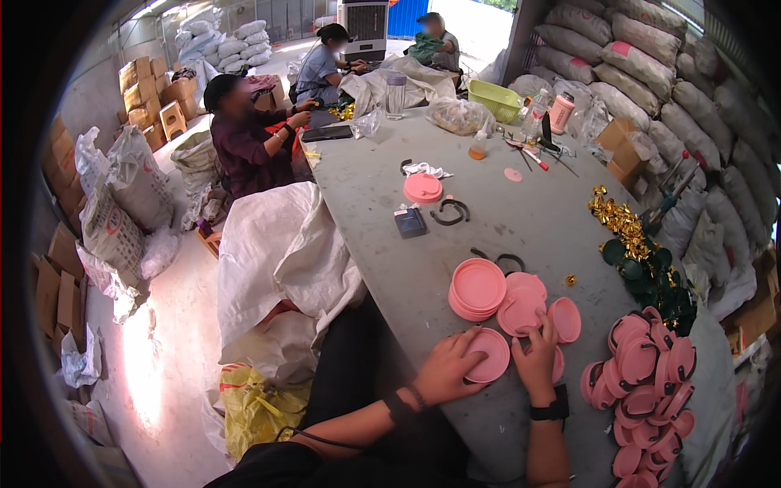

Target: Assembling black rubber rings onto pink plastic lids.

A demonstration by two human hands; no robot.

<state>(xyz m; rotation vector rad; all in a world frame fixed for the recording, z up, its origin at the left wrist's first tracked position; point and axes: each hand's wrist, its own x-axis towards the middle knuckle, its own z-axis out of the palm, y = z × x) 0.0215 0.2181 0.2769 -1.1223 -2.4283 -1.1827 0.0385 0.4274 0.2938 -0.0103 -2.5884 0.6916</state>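
My left hand (446, 368) grips a round pink lid (491, 368) with a raised rim, thumb on its inner face. Just right of it is my right hand (537, 362), its fingers apart and bent over pink parts; I cannot make out anything held in it. Beneath that hand a pink disc (558, 368) shows in part. Beyond my fingers lie a pink lid with a raised shape (519, 311), an oval-looking pink lid (565, 320) and a stack of pink lids (477, 285). Black curved straps (511, 262) rest behind the stack.
Pink lids with black straps (643, 366) are heaped at the right edge. Behind them are gold bells (622, 220) and dark green discs (659, 281). Farther off are a small dark box (410, 222), tools (533, 154) and a green basket (495, 99). Several people sit at the far left side.
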